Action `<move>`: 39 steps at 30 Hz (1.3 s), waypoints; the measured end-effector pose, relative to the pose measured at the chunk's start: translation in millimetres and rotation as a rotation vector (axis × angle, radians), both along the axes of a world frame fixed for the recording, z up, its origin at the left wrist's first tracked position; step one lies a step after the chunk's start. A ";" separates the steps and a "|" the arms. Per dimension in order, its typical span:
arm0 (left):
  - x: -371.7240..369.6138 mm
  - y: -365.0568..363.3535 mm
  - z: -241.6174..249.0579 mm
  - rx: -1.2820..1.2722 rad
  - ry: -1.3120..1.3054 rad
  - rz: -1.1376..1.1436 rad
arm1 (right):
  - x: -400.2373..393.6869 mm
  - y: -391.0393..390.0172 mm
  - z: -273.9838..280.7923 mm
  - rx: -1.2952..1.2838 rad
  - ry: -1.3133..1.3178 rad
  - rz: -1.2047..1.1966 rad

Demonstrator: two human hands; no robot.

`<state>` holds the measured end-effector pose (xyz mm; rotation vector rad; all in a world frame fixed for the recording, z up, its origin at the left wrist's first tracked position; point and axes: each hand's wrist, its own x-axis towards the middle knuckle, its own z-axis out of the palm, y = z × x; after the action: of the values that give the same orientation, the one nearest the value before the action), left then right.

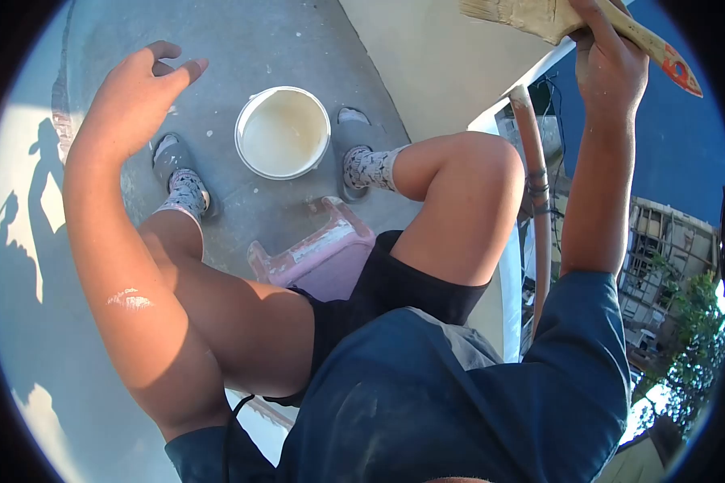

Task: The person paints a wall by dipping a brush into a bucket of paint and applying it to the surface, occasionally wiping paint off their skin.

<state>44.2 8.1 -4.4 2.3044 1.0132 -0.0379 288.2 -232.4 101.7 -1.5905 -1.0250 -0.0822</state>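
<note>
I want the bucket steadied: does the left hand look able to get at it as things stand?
Probably yes: the left hand looks empty, and nothing visible blocks its way to the bucket on the floor between the feet. How far down it must reach is hard to judge.

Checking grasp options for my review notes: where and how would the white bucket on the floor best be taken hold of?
Probably by the left side of its rim, from above, with the free left hand: fingers outside, thumb over the lip. The bucket stands upright and open, its round rim uncovered; the pale contents argue for keeping it level.
</note>
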 end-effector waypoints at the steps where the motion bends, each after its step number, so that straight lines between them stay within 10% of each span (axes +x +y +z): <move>1: 2.8 -1.1 0.8 0.010 0.027 -0.005 | 0.4 -14.7 6.9 0.003 -0.015 -0.016; 13: 15.1 -6.0 -11.2 -0.083 -0.076 -0.049 | -16.5 -118.5 23.4 0.066 0.350 -0.183; 25: -14.9 2.6 -6.9 -0.067 -0.015 0.085 | -37.4 -32.6 16.2 0.150 0.399 0.004; 35: -52.2 35.8 -4.3 -0.085 -0.018 0.220 | -96.4 42.2 -205.5 -0.333 0.860 -0.049; 39: -65.0 29.4 -3.4 -0.144 -0.013 0.208 | -98.1 55.7 -283.2 -0.528 0.663 -0.136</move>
<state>-20.7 37.5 -7.8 2.0576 1.1979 -0.0110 190.0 -176.7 -181.5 -1.9621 -0.4259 0.6323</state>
